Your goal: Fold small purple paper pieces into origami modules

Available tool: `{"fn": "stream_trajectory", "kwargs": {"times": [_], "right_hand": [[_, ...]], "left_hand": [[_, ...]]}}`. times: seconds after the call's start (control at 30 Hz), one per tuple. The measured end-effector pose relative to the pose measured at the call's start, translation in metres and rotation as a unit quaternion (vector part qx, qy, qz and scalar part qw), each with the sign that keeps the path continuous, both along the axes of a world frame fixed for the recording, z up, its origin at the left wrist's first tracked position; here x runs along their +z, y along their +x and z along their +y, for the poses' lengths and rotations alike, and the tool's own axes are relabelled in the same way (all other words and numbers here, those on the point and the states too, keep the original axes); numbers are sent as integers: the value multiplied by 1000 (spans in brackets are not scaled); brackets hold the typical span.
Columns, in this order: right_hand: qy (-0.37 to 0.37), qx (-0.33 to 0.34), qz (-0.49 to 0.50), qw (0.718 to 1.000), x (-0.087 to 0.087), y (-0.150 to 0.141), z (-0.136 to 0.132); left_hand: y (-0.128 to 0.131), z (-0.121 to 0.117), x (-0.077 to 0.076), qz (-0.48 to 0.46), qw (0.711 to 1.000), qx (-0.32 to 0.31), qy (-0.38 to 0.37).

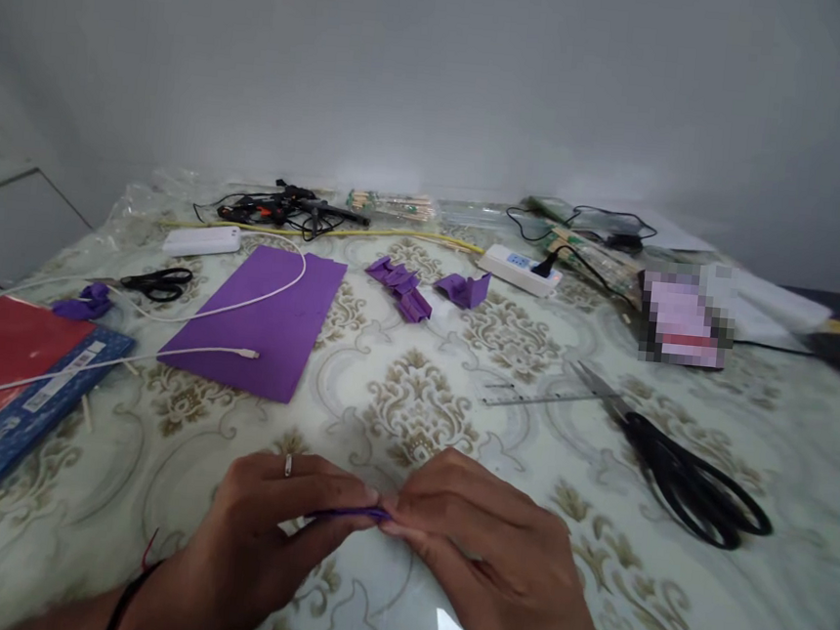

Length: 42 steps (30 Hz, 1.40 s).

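Both hands meet low at the front of the table. My left hand (277,518), with a ring on one finger, and my right hand (488,546) each pinch an end of a small purple paper strip (348,513), fingertips pressed together. Only a thin purple edge of the strip shows between the fingers. A large purple sheet (262,316) lies flat farther back on the left. Folded purple pieces (402,287) and another purple piece (464,289) sit behind the middle.
Large black scissors (678,470) and a clear ruler (531,395) lie to the right. Small black scissors (158,282), a white cable (189,349), a red and blue book (9,387), a white power strip (519,269) and tangled black cables (282,210) lie on the patterned tablecloth.
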State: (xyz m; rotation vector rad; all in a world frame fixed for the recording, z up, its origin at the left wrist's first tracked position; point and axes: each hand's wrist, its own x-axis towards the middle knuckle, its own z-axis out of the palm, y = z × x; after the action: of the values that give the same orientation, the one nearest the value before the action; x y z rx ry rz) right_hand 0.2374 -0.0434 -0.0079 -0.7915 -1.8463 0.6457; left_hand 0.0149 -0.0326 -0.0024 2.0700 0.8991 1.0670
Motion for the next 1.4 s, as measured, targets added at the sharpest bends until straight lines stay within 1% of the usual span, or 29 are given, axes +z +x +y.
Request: {"fn": "stream_trajectory", "kwargs": {"times": [0.07,0.13,0.27,0.33,0.43,0.47,0.53,0.63,0.67,0.73,0.8,0.87,0.9,0.97,1.07,1.17,1.27,1.4], "right_hand": [[-7,-5,2,1000,0,-2,-1],[-41,-12,12,999,0,-6,-2],[-122,-22,-4,992,-2,-10,-3],[-139,-25,-18,990,-3,-10,-3],[-167,-24,-22,985,-3,-10,-1],[-187,-27,-21,982,-2,-10,0],[-247,-36,-17,968,-1,-10,3],[-341,-36,0,940,-1,-11,5],[-357,-33,4,934,-1,-11,5],[-362,-31,4,932,-1,-11,6],[-356,-35,-11,934,-1,-11,6],[-362,-34,-31,931,-2,-10,7],[-370,-33,-34,928,-2,-10,7],[-390,-25,-16,920,-2,-10,8],[-416,-10,18,909,-2,-8,9],[-410,-15,-9,912,0,-6,9],[-388,-19,-34,921,2,-5,6],[-357,-2,20,934,6,-5,-1]], "left_hand": [[0,0,2,-20,1000,5,-5],[0,0,4,-54,998,5,-33],[-2,1,7,-96,983,15,-158],[-3,3,7,-75,974,27,-211],[-4,4,6,2,965,36,-259],[-4,5,6,19,963,38,-267],[-4,4,5,15,956,47,-290],[-3,3,4,-56,933,65,-349],[-3,3,4,-75,923,68,-372],[-3,6,5,-80,910,56,-403],[-3,9,7,-44,911,26,-409],[-3,13,8,2,919,-3,-394],[-3,14,9,16,922,-7,-386],[-2,14,9,17,924,5,-383],[-2,12,7,-6,915,26,-403],[-1,9,3,-4,915,9,-403],[-1,7,0,3,929,4,-370],[-3,1,3,4,959,15,-284]]}}
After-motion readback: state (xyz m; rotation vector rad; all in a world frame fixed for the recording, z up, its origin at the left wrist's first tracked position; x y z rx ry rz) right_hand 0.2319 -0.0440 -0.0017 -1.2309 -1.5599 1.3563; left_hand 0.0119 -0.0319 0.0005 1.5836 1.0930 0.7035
